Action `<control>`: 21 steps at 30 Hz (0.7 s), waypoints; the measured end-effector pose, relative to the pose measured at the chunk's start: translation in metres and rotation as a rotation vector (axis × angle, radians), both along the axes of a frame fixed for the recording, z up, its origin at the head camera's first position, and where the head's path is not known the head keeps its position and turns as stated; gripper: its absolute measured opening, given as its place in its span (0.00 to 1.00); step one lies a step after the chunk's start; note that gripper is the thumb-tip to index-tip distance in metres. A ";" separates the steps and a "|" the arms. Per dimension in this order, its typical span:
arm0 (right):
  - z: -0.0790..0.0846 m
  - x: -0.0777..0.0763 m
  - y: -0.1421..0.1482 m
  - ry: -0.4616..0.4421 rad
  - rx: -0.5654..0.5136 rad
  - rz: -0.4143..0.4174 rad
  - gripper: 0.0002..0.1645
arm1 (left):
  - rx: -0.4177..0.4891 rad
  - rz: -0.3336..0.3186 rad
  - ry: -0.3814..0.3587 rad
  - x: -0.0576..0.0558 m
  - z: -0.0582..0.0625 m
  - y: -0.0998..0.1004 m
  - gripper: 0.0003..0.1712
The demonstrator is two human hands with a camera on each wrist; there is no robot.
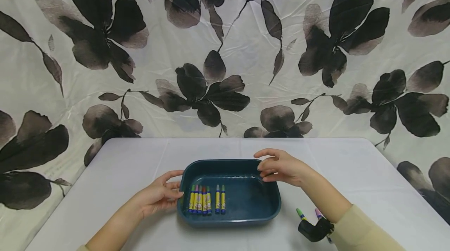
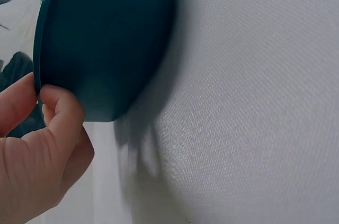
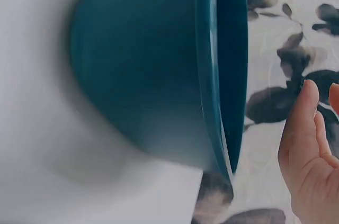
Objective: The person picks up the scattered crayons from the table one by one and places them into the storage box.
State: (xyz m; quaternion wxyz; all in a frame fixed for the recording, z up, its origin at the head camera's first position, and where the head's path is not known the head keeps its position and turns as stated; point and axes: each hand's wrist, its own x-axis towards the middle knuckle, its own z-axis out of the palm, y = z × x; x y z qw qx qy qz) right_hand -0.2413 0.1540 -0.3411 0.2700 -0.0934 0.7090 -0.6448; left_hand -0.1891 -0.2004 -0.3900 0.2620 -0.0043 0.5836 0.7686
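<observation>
A dark teal plastic tray (image 1: 251,196) sits on the table, with several yellow-wrapped crayons (image 1: 199,201) side by side in its left half and two more crayons (image 1: 220,200) just right of them. At the left rim my left hand (image 1: 158,195) pinches the edge between thumb and fingers; the left wrist view shows the thumb (image 2: 18,105) on one side of the rim. My right hand (image 1: 283,168) is over the back right corner, fingers spread and loosely bent. In the right wrist view that hand (image 3: 312,155) stands apart from the tray wall (image 3: 143,65) and holds nothing.
Right of the tray, a green-tipped crayon (image 1: 300,214) and a pink-tipped crayon (image 1: 318,213) lie on the white tablecloth (image 1: 147,157), partly hidden by the black wrist camera (image 1: 313,230). A floral curtain (image 1: 225,47) hangs behind the table.
</observation>
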 end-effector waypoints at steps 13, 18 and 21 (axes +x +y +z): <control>0.004 0.010 0.053 0.023 0.015 0.043 0.23 | -0.043 0.035 0.012 -0.002 -0.002 0.002 0.46; 0.004 0.014 0.066 0.019 -0.009 0.065 0.21 | -0.032 0.026 0.003 -0.001 -0.001 0.001 0.47; 0.004 0.016 0.072 0.010 -0.009 0.070 0.20 | -0.031 0.029 -0.005 -0.001 0.000 0.000 0.47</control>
